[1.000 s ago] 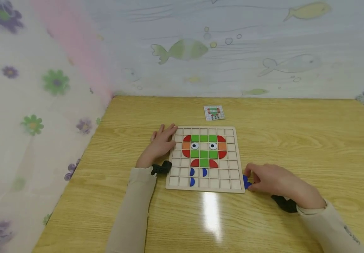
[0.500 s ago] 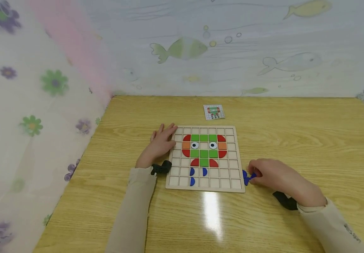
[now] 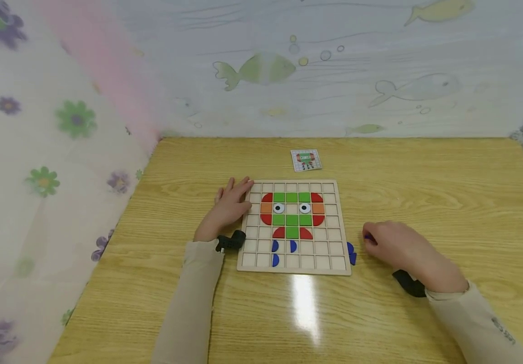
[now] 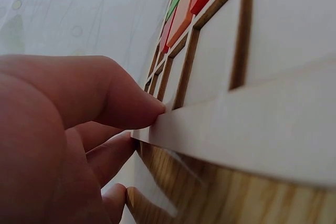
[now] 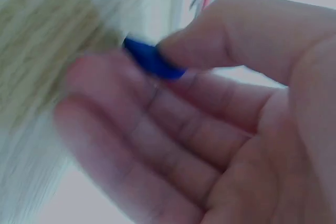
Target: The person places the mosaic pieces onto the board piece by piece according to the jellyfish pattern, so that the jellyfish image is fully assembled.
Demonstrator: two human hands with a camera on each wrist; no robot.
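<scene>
A wooden grid board [image 3: 252, 259] lies on the table, bearing green and orange squares, red quarter-round pieces, two eye pieces and three blue half-round pieces [image 3: 275, 260]. My left hand [image 3: 228, 208] rests at the board's left edge; in the left wrist view the thumb [image 4: 131, 103] touches the rim, fingers fairly straight. To the right of the board, my right hand [image 3: 399, 247] pinches a blue piece [image 5: 152, 60] between thumb and fingers, apart from the board. Other loose blue pieces [image 3: 351, 254] lie against the board's right edge.
A small picture card [image 3: 305, 160] with a gridded figure lies behind the board. The wooden table [image 3: 425, 192] meets a wall with painted fish at the back, and a flower-patterned wall stands on the left. Each wrist wears a black camera [image 3: 231, 241].
My right hand has picked a blue piece from the loose ones beside the board and drawn it away, up and to the right. The left hand stays on the board's edge.
</scene>
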